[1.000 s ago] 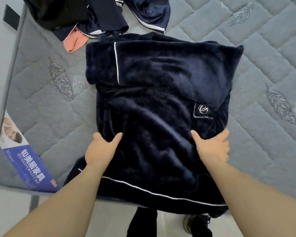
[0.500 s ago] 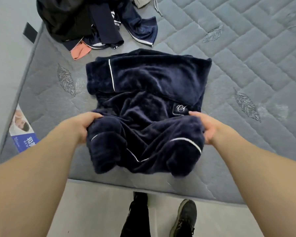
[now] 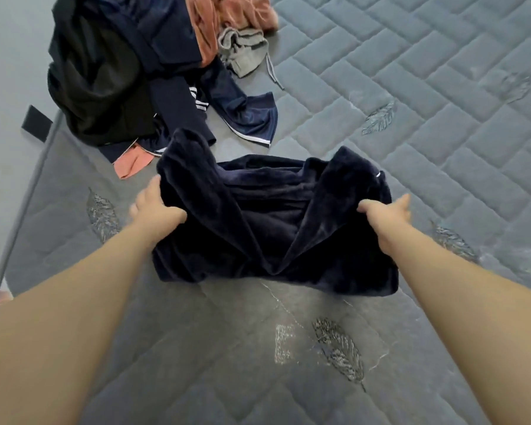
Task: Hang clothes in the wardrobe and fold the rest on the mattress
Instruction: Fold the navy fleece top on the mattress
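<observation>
A dark navy fleece garment with thin white piping lies half-folded on the grey quilted mattress. Its near part is lifted and doubled over toward the far side. My left hand grips the garment's left edge, thumb on the fabric. My right hand holds the right edge, fingers partly hidden under the cloth. Both forearms reach in from the bottom of the view.
A heap of unfolded clothes sits at the mattress's far left: black and navy pieces, a rust-coloured garment, grey shorts with a drawstring, a salmon piece. The mattress's left edge borders the floor.
Both hands have carried the garment's near hem up and away from me, folding it over the far half. The view has shifted forward, so the mattress's front edge and my shoes are out of sight.
</observation>
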Available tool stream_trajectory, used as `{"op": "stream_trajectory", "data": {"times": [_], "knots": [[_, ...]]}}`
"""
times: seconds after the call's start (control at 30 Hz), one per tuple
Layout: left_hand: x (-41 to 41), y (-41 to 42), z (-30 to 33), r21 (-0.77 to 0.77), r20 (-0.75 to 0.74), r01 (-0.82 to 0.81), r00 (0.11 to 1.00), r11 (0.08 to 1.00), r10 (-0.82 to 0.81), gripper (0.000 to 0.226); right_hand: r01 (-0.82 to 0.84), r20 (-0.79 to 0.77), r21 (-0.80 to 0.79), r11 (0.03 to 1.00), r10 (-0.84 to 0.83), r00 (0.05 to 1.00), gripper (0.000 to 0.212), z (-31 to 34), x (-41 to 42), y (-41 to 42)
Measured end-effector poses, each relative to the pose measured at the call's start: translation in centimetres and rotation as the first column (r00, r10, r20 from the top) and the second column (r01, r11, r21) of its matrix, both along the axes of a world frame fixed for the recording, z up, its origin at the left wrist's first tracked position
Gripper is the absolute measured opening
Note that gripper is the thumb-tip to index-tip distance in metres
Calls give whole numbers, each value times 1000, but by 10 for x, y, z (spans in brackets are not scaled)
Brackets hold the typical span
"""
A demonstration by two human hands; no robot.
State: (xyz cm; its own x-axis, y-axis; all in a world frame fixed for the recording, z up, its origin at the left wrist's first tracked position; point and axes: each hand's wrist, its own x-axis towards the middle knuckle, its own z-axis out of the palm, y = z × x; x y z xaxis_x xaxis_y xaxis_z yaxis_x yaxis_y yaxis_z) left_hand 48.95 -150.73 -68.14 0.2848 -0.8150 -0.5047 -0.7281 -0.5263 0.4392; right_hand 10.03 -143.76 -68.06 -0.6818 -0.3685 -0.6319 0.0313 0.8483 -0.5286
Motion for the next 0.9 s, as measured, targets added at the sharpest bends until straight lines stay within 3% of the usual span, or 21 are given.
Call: {"op": "stream_trajectory", "data": {"times": [0.07,0.13,0.2,0.23,0.27,0.3,0.37,0.47,0.53,0.6,0.7,0.8,0.9], "knots": [[-1,-16,-17,-14,-25,-27,999,1000,27,102,-85,-11,-18,996,85,996,123,-18,-7,-15],[-9,-28,-29,-71,69,-38,997,997,43,105,-273,-158,59,960,279,947,125,-34,-14,-27],[-15,-40,-35,-92,89,57,995,994,-48,81,-402,-264,42,915,398,878,92,-46,-22,-41],[-18,-47,-38,-114,2,41,999,993,-41,62,-413,-267,-28,910,391,881,65,-50,-25,-48],[-18,-53,-40,-148,-115,-30,993,989,12,44,-367,-253,-123,922,329,910,46,-54,-28,-54],[-18,-57,-42,-195,-218,-133,972,972,89,33,-248,-223,-227,942,197,955,41,-57,-34,-60],[-8,-69,-47,-316,-284,-316,931,895,228,21,101,-134,-303,948,-147,980,66,-62,-52,-67],[13,-83,-56,-322,-186,-443,896,837,403,52,362,-64,-120,925,-371,926,91,-74,-73,-73],[22,-91,-64,-118,-182,-493,864,862,469,81,348,-81,-62,935,-352,932,91,-81,-68,-75],[20,-91,-71,9,-181,-421,891,907,416,98,188,-229,-102,977,-207,951,88,-90,-58,-68],[6,-96,-72,-176,46,-214,973,961,225,78,-112,-334,-117,987,67,940,77,-93,-59,-59],[10,-109,-63,-385,130,-88,980,919,148,57,-20,-312,-95,995,-11,950,73,-89,-79,-66],[11,-107,-66,-267,35,-193,977,944,210,62,25,-340,-35,999,-35,940,78,-86,-52,-59]]}}
